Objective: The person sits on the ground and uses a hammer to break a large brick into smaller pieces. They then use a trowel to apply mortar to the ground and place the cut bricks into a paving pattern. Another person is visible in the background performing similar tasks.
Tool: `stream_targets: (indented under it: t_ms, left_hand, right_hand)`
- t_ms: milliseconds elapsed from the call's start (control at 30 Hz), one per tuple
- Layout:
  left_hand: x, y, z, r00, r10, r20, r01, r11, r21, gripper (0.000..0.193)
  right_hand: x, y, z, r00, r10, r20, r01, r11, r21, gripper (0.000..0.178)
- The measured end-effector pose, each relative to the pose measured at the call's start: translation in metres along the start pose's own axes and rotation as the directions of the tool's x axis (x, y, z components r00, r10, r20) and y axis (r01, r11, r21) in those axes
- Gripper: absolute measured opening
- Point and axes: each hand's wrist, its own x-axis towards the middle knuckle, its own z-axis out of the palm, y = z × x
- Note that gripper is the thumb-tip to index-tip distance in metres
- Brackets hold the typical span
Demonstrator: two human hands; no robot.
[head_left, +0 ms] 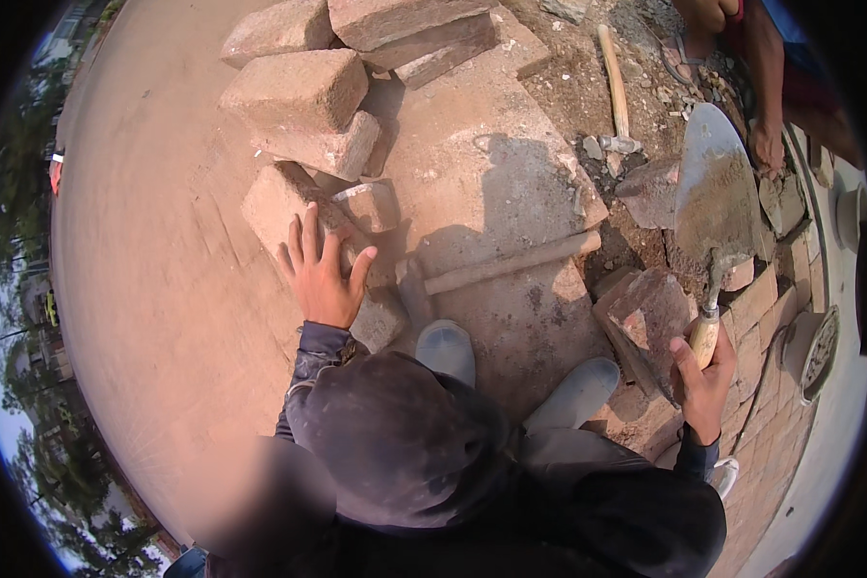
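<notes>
My right hand (707, 385) is wrapped round the wooden handle of a trowel (718, 178). The trowel's broad, pointed blade is smeared with grey-brown mortar and points away from me. To the left, my left hand (326, 279) lies with spread fingers on a reddish stone block (277, 200), not gripping it. Smaller block pieces (368, 205) sit just beyond that hand. Between my hands a long-handled mallet (506, 267) lies on the paving, its head near my left boot. A rough reddish block (648, 313) stands tilted just left of my right hand.
Several large blocks (299, 87) are piled at the far left. A wooden-handled hammer (614, 87) lies on rubble ahead. Another person's hand (767, 146) reaches down to stones at the far right. A bucket (811, 354) with grey contents stands at right. My boots (445, 353) are on the paving.
</notes>
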Motion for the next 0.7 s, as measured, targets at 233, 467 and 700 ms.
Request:
stream_targets:
  t_ms: [233,467,700]
  left_hand:
    - [-0.031,0.021,0.027,0.845,-0.385,-0.372,0.358,0.923,-0.143,0.091]
    - [-0.038,0.039,0.05,0.61,-0.762,-0.216,0.546,0.602,-0.583,0.115]
    - [-0.015,0.042,0.053,0.584,-0.761,-0.283,0.602,0.64,-0.477,0.101]
  right_hand:
    - [0.014,0.006,0.007,1.0,0.024,0.004,-0.024,0.999,0.03,0.02]
    - [0.033,0.012,0.022,0.982,-0.034,0.188,0.015,0.995,0.101,0.026]
    - [0.045,0.019,0.03,0.973,-0.035,0.23,0.018,0.997,0.073,0.023]
